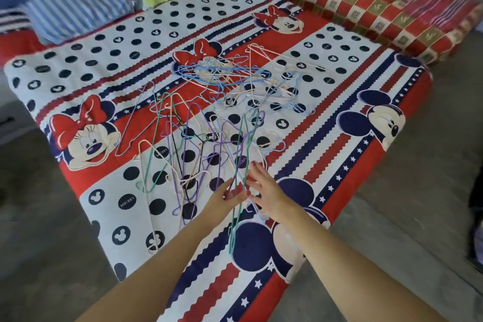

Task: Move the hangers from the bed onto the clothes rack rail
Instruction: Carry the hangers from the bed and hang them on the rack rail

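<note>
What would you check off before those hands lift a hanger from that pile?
1. Both hands at the pile: ok. The left hand and right hand flank a green hanger at the near edge of the bed.
2. Firm grip on it: cannot tell. Fingers are spread and motion-blurred.
3. Hanger free of the others: not ok. The hangers overlap in a tangle.
4. Farther hangers within reach: cannot tell. A second cluster lies mid-bed.
5. Rack in sight: not ok. No rail appears in this view.
</note>
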